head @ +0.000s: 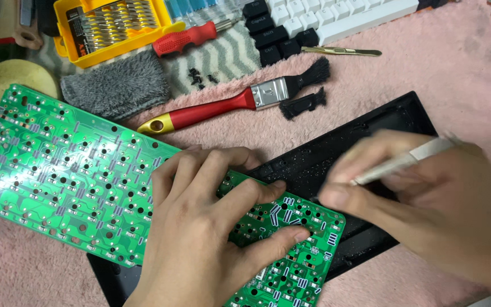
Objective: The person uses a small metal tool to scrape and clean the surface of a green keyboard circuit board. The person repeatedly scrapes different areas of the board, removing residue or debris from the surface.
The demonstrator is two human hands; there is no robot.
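My left hand (200,227) lies flat, fingers spread and holding nothing, pressing down on the green circuit board (69,176). The board is a long, thin, glossy rectangle, dotted with round holes, silver solder pads and small white marks. Its long axis runs on a slant from the upper left down toward the lower right, and its lower right end rests over the black plastic tray (370,136), a matte, speckled shell with a raised rim. My right hand (439,210) has its grip closed on a slim silver metal tool (404,162), whose shaft slants from upper right down to lower left, tip near the board's right end; the tip itself is blurred. Everything sits on a fluffy pink cloth (450,85) covering the surface. Beyond the board lies a red-handled brush (240,102) with black bristles and a shiny metal ferrule.
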